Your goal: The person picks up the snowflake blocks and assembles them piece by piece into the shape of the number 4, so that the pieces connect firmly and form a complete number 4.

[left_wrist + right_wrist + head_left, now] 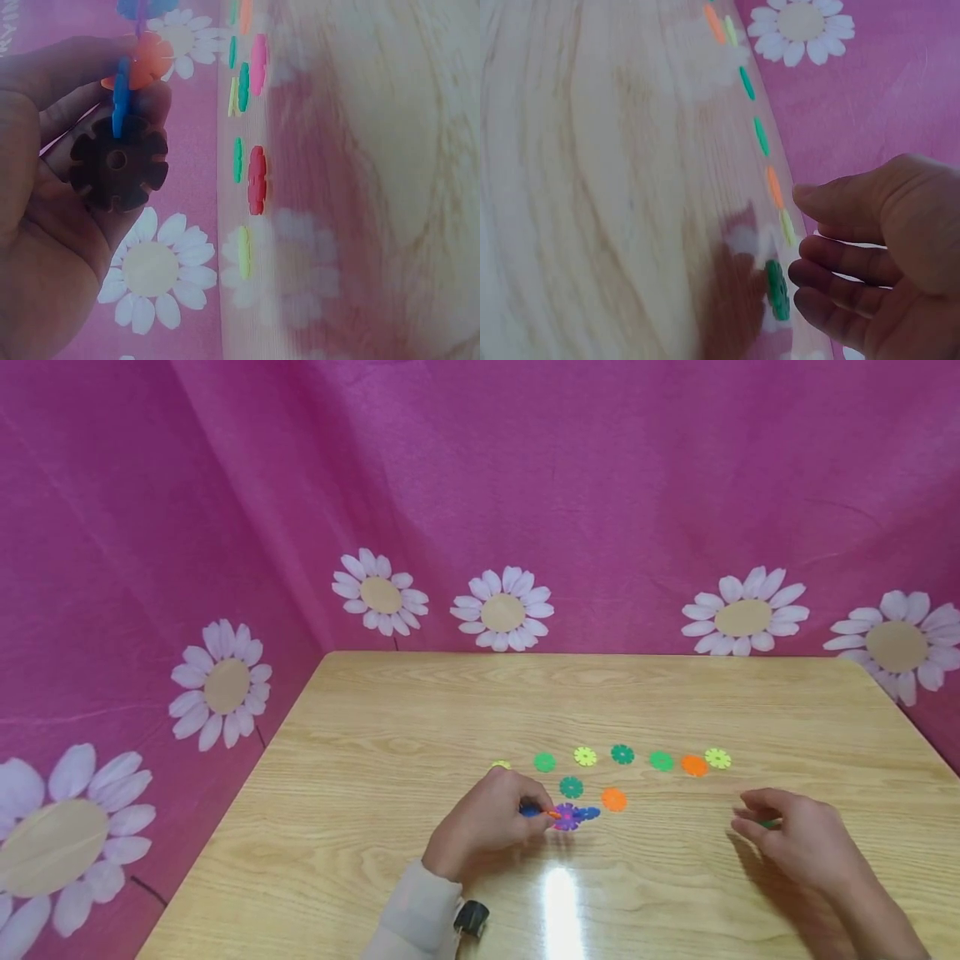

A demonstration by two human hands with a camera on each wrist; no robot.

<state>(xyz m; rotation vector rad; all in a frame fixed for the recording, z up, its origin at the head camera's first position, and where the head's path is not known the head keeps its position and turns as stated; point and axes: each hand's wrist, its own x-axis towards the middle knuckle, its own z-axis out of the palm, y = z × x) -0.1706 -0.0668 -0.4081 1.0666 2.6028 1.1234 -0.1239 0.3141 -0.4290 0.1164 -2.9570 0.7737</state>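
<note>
My left hand [491,814] pinches a chain of interlocking notched discs between thumb and fingers. In the head view a purple disc [568,817] and a blue disc [589,813] stick out to the right of the fingertips. The left wrist view shows a dark disc [118,163] slotted to a blue disc [120,97], with an orange disc [150,60] joined on beyond. My right hand [810,835] is over the table's right side, fingers loosely bent and holding nothing. Just beside its fingertips is a green disc [778,290], mostly hidden under the hand in the head view.
Loose discs lie in a row across the wooden table [375,718], among them a yellow disc [717,758] and an orange disc [694,766]. Nearer lie a teal disc [572,787] and another orange disc [613,799]. A pink flowered curtain [600,485] borders the table.
</note>
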